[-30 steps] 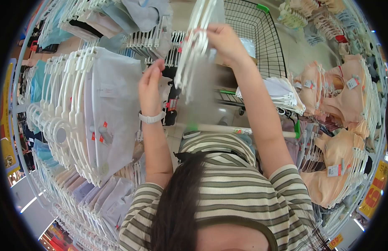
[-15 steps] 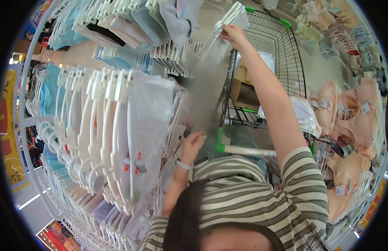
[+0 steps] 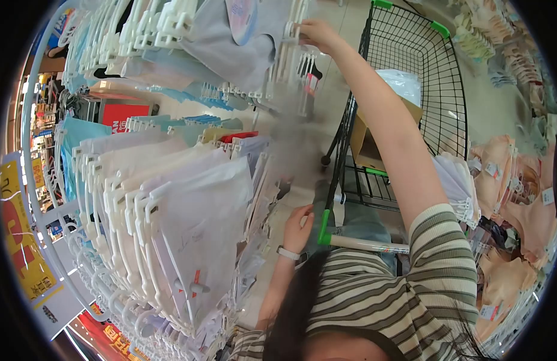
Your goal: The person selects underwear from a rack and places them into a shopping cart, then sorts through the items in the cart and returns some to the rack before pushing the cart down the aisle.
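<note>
Raised at the upper middle, my right hand (image 3: 317,35) is closed around several white hangers (image 3: 289,45), beside the grey garments (image 3: 215,51) on the upper rack. My left hand (image 3: 299,228), wearing a white wristband, is low near my waist, its fingers loosely apart with nothing in them. To its left hang pale underwear pieces (image 3: 200,234) on white hangers, one with a red and grey tag. A greyish blurred shape lies between my hands; what it is cannot be made out.
The shopping cart (image 3: 413,78) stands at right of centre, holding a cardboard box (image 3: 367,144) and a clear plastic package (image 3: 400,86). White garments (image 3: 456,183) lie over its near right side. Peach bras (image 3: 507,210) hang at the far right. A yellow sign (image 3: 26,240) is at the left.
The view has shifted. My right hand, with the hangers, has moved from above the cart's near left side to the upper rack's grey garments. My left hand has dropped toward my waist.
</note>
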A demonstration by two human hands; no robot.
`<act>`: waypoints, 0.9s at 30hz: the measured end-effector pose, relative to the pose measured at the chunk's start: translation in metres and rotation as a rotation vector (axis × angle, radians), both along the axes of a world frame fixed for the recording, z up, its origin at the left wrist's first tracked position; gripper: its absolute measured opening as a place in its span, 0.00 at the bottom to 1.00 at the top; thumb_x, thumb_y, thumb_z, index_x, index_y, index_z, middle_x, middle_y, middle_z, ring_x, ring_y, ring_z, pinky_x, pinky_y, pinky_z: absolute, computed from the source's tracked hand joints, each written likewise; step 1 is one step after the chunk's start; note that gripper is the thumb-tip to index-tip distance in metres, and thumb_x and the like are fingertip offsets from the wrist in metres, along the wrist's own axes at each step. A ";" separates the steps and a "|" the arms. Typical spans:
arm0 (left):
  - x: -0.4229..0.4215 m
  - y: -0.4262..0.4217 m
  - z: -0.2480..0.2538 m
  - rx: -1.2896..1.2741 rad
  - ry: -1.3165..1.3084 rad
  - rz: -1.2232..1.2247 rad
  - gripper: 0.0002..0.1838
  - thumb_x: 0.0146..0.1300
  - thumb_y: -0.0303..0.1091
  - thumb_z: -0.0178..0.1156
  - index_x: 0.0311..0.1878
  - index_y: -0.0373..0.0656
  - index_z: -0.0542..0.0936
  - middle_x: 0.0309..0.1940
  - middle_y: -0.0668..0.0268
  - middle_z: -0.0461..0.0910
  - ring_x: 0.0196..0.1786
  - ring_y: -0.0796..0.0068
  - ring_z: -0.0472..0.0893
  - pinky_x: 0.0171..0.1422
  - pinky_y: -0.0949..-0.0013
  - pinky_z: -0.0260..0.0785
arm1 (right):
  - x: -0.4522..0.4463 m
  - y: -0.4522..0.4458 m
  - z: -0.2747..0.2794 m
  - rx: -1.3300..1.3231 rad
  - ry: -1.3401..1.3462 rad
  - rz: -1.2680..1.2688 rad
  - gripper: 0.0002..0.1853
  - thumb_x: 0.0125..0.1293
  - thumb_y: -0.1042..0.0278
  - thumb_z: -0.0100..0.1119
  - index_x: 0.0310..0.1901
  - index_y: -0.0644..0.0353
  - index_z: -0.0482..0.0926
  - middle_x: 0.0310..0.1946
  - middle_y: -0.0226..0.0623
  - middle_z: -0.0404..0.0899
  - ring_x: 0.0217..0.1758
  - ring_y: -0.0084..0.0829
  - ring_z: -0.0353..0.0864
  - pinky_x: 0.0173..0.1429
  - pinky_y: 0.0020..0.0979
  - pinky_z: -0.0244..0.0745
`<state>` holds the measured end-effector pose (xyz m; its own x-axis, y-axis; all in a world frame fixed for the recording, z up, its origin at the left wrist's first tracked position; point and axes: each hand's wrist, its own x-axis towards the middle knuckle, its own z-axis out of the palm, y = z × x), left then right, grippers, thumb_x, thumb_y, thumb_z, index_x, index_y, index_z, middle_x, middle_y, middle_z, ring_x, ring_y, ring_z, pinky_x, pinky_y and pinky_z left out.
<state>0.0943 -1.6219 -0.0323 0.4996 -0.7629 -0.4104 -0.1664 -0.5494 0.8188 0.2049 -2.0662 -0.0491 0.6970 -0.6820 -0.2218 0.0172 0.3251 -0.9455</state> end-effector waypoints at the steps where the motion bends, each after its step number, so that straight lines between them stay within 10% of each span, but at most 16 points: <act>1: -0.002 0.000 -0.001 0.003 0.002 -0.021 0.13 0.60 0.30 0.54 0.47 0.36 0.76 0.41 0.56 0.77 0.43 0.63 0.77 0.50 0.68 0.67 | 0.002 -0.002 -0.005 0.007 0.000 0.002 0.20 0.59 0.54 0.61 0.35 0.69 0.78 0.29 0.34 0.77 0.31 0.23 0.76 0.38 0.25 0.74; 27: 0.002 0.001 -0.014 0.120 -0.110 -0.171 0.16 0.60 0.35 0.53 0.50 0.38 0.74 0.46 0.53 0.75 0.49 0.54 0.74 0.54 0.62 0.66 | -0.012 0.002 -0.035 0.120 0.033 0.233 0.21 0.61 0.60 0.53 0.45 0.73 0.74 0.41 0.46 0.79 0.39 0.35 0.82 0.48 0.31 0.77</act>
<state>0.0967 -1.6205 -0.0460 0.4144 -0.7889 -0.4537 -0.3499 -0.5984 0.7208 0.1928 -2.0639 -0.0842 0.8233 -0.4712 -0.3165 -0.1012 0.4268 -0.8986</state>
